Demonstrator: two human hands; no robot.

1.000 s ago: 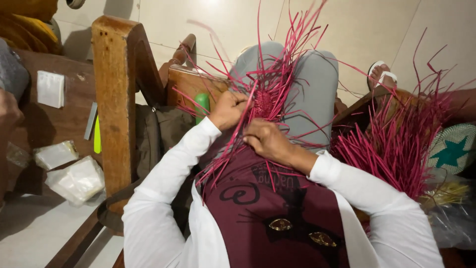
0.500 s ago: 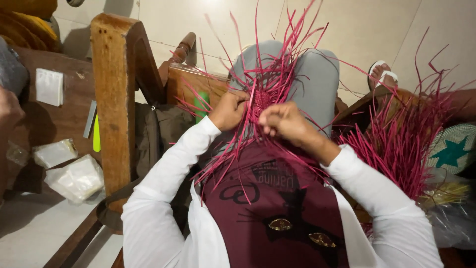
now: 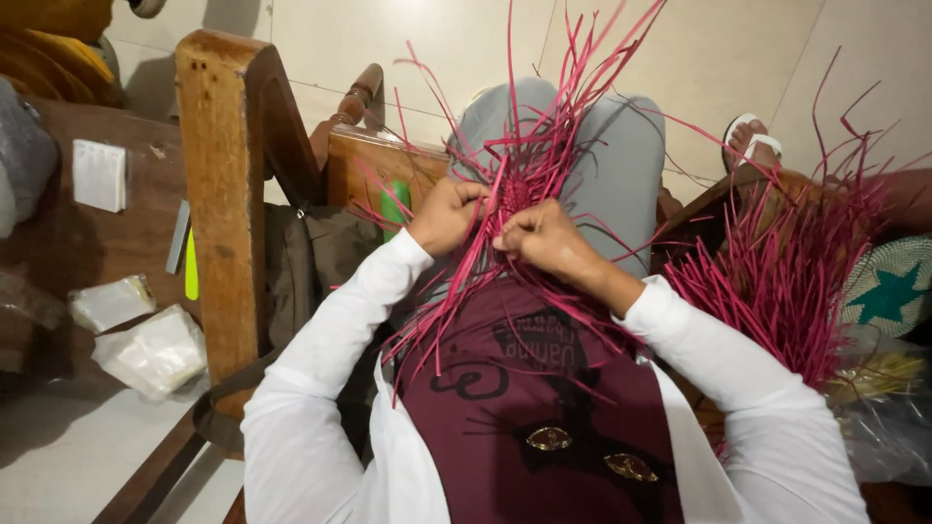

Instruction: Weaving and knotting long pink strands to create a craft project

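A bundle of thin red weaving strips rests on my lap over grey trousers. The strips fan out upward and hang down over my maroon shirt. My left hand is closed on strips at the left side of the woven centre. My right hand is closed on strips just to its right, knuckles up. The two hands are close together at the centre of the weave.
A wooden chair arm stands at left, with a brown bag beside it. A dark table holds clear plastic packets and a white card. More red strips and a woven disc with a green star lie at right.
My right hand has lifted from the lower strips and moved up toward my left hand, drawing strips to the woven centre. The left hand stays in place.
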